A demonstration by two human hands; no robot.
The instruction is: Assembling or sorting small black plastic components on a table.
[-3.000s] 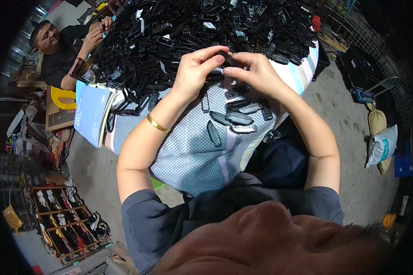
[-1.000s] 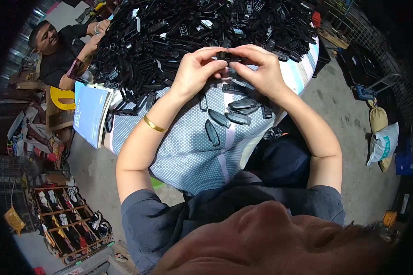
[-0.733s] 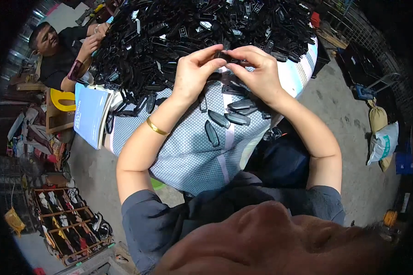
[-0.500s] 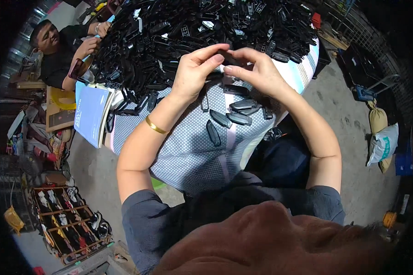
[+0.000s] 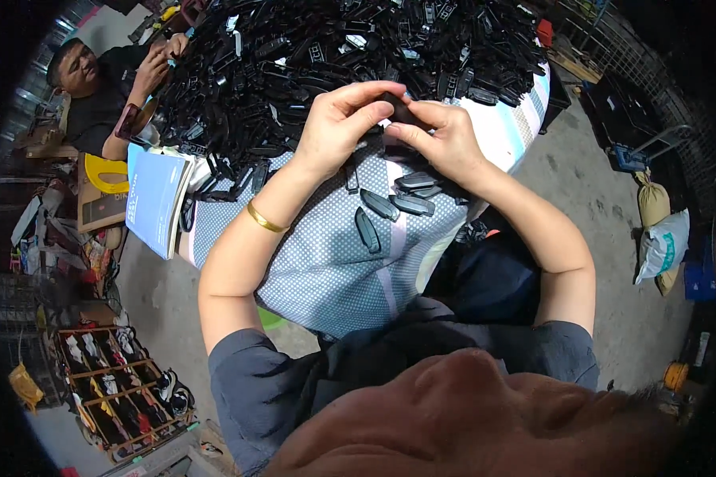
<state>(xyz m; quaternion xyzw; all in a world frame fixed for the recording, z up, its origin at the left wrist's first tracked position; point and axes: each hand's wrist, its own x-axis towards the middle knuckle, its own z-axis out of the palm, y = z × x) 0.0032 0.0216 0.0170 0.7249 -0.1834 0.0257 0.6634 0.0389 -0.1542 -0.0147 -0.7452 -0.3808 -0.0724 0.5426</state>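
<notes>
Between the fingertips of both hands is a small black plastic part (image 5: 400, 110), its exact kind partly hidden by the fingers. My left hand (image 5: 334, 131) pinches it from the left, thumb and forefinger closed. From the other side my right hand (image 5: 451, 143) grips it, also in a pinch. Just below the hands, several long black plastic shells (image 5: 413, 205) with rounded ends lie on the patterned cloth (image 5: 318, 254). One shell (image 5: 367, 230) sits a little apart, nearer to me. Beyond my hands spreads a big heap of similar black parts (image 5: 294, 79).
A blue-covered book (image 5: 155, 203) lies at the table's left edge, near dark glasses (image 5: 127, 121). Across the far left corner a co-worker (image 5: 95, 95) handles something small. Sacks (image 5: 662, 246) and a black case (image 5: 624, 107) stand on the floor at right. A compartmented rack (image 5: 123, 389) is at lower left.
My hands have turned the black part so more of it shows, and the right hand's fingers have drawn in. The co-worker's hands have come closer together.
</notes>
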